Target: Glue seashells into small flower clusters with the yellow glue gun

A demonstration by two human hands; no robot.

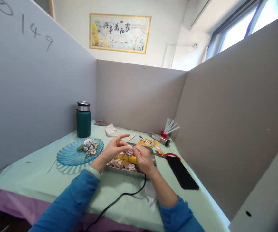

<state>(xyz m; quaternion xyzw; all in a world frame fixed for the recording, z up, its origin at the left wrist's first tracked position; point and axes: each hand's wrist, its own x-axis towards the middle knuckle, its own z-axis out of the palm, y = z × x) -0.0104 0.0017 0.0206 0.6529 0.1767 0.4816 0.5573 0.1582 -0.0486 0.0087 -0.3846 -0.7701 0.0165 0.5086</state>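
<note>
Over a metal tray of mixed seashells, my two hands meet at a purple-and-white striped seashell. My left hand pinches its left side between thumb and fingers, with one finger stretched out above. On the other side, my right hand has thumb and fingertips closed at the shell's edge; its exact contact is partly hidden. Just below the fingers a yellow glue gun lies across the tray, partly covered by my right hand. A black cord runs from the tray to the table's front edge.
Left stand a blue scalloped plate with a shell cluster and a green bottle. Right lie a black phone, red-handled scissors, orange shells, a clear tube and white glue sticks. Grey partitions enclose the table.
</note>
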